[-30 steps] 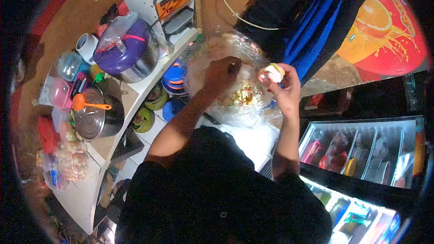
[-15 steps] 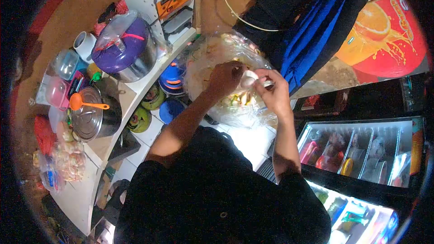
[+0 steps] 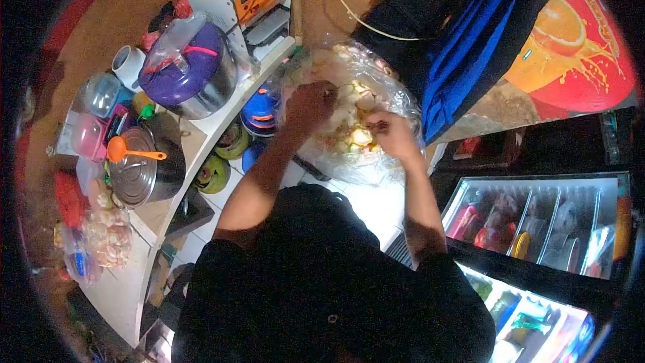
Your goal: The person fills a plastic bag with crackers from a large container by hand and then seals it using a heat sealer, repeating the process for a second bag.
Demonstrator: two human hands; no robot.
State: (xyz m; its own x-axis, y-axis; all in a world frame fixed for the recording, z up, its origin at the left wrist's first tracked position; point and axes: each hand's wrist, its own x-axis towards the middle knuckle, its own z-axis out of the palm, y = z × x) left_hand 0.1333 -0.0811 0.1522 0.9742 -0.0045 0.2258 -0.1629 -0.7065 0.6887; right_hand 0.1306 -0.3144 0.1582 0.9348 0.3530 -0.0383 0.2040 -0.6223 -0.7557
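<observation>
Left hand (image 3: pixel 309 107) and right hand (image 3: pixel 395 136), grips unclear, flank pale pieces (image 3: pixel 362 137) in clear plastic (image 3: pixel 371 169).

Apparently a gap between hands (image 3: pixel 310 107) (image 3: pixel 398 137)

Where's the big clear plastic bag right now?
The plastic bag is upper centre in the head view, by the left hand and right hand, between the white counter at left and blue cloth at right.
</observation>
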